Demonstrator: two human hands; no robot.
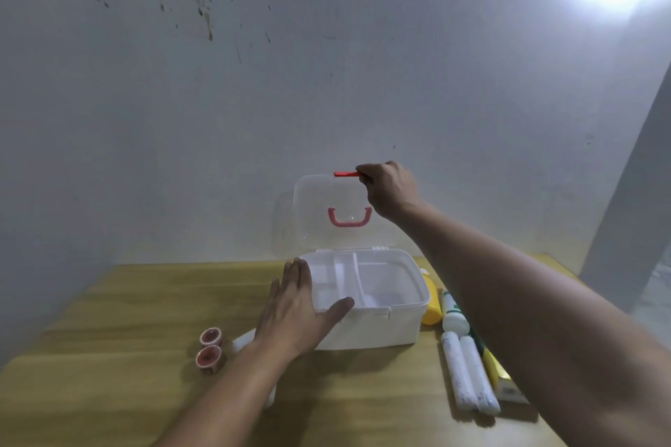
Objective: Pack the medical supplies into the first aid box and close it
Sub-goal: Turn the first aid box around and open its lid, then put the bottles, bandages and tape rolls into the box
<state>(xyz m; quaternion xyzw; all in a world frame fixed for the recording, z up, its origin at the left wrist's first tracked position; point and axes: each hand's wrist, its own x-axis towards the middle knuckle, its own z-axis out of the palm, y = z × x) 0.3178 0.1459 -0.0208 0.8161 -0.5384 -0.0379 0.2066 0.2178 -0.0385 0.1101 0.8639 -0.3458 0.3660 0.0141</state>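
Note:
A white first aid box [377,328] stands on the wooden table [109,319] with its clear lid [316,207] raised upright; the lid carries a pink handle [349,218] and a red latch [345,174] at its top edge. A divided white tray lies inside the box. My right hand [390,190] grips the lid's top edge at the latch. My left hand [297,305] rests flat against the box's left front corner, thumb on the rim. Two pink tape rolls [210,348] lie left of the box. Two white gauze rolls [470,372] lie to its right.
Right of the box lie a yellow bottle [432,305], a white bottle with green print [454,314] and a yellow-green carton [503,379], partly under my right forearm. A white tube [243,339] sits under my left wrist. A stained wall [218,102] rises behind the table.

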